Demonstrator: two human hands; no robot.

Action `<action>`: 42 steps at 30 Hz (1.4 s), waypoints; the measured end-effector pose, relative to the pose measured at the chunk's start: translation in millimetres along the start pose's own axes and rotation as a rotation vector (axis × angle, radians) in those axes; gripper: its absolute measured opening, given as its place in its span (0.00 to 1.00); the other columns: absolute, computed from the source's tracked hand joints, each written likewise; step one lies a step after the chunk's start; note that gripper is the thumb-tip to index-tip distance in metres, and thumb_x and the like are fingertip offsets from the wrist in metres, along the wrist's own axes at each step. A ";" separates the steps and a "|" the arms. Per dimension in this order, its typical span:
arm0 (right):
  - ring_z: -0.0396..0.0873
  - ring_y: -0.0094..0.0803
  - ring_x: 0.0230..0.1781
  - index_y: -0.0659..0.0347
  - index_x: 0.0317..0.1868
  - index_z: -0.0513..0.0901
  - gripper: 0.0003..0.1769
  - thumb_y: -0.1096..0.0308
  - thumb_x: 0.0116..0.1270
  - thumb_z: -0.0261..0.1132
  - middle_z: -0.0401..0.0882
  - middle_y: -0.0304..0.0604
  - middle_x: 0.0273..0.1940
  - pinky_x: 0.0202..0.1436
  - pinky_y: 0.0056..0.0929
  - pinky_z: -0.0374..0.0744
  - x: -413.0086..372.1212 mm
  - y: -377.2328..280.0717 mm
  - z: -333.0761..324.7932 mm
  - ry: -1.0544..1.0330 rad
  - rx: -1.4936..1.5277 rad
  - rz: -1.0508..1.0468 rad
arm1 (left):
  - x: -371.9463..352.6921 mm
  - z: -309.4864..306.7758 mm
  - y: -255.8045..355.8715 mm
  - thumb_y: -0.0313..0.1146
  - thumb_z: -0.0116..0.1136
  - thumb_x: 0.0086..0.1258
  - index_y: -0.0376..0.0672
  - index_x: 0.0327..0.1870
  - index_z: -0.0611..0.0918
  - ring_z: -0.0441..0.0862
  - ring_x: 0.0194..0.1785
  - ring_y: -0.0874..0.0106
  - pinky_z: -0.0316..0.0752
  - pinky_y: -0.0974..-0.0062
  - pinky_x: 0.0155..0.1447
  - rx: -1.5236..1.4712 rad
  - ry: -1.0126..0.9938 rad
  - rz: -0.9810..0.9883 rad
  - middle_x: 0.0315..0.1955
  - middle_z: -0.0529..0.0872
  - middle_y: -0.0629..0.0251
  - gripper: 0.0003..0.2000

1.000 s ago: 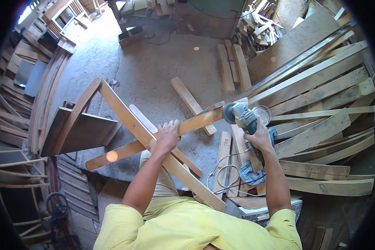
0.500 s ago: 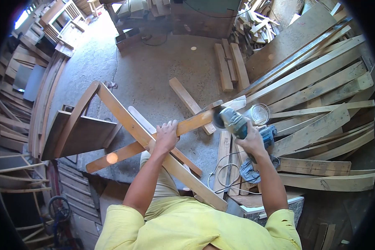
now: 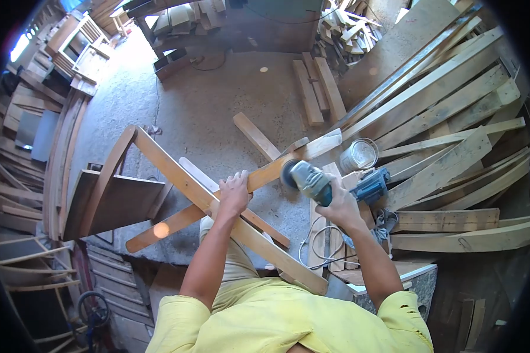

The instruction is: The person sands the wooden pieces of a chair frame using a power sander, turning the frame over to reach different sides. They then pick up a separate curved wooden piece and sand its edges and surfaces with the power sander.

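At the crossing of two boards, the left hand [image 3: 234, 193] grips the wooden frame [image 3: 176, 171]. To its right, the right hand [image 3: 340, 206] is closed around a grinder [image 3: 312, 181], its disc [image 3: 288, 175] at the crosspiece [image 3: 269, 173]. Beyond stands a bucket [image 3: 360, 155].

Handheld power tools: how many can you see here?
2: the angle grinder in the right hand, and what looks like a blue power tool lying near the open can. Others may be hidden among the piled boards.
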State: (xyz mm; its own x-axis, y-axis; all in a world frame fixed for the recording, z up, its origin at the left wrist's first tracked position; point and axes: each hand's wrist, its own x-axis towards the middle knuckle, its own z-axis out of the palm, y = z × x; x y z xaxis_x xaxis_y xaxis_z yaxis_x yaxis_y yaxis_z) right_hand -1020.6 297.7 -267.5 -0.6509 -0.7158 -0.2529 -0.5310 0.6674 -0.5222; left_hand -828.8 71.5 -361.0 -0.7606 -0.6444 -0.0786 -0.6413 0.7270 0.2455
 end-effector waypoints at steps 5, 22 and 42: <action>0.83 0.61 0.50 0.51 0.69 0.65 0.47 0.58 0.47 0.74 0.84 0.63 0.48 0.56 0.51 0.80 4.9 16.3 -5.8 -0.020 -0.075 0.028 | 0.8 -4.9 0.5 0.39 0.73 0.57 0.46 0.55 0.73 0.79 0.58 0.59 0.66 0.56 0.60 -0.012 -0.043 -0.011 0.51 0.82 0.61 0.26; 0.82 0.61 0.52 0.55 0.69 0.65 0.47 0.59 0.47 0.75 0.83 0.63 0.48 0.57 0.50 0.79 0.3 -4.2 -4.3 0.002 0.002 -0.013 | -0.9 -0.4 -0.6 0.38 0.73 0.55 0.47 0.54 0.74 0.80 0.58 0.60 0.67 0.55 0.59 0.009 0.000 0.005 0.50 0.81 0.62 0.26; 0.81 0.60 0.53 0.57 0.68 0.67 0.47 0.54 0.47 0.75 0.83 0.63 0.49 0.59 0.50 0.79 14.9 25.4 -1.9 0.134 -0.061 -0.004 | 0.2 8.6 -0.2 0.37 0.72 0.57 0.47 0.54 0.74 0.79 0.58 0.57 0.66 0.53 0.60 -0.010 -0.004 -0.022 0.50 0.82 0.59 0.25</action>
State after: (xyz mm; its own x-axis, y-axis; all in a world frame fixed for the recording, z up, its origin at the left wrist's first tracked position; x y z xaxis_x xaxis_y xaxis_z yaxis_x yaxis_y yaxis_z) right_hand -1044.9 304.4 -283.0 -0.7133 -0.6871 -0.1379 -0.5629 0.6790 -0.4712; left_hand -829.6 73.2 -369.4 -0.7470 -0.6589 -0.0881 -0.6566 0.7105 0.2532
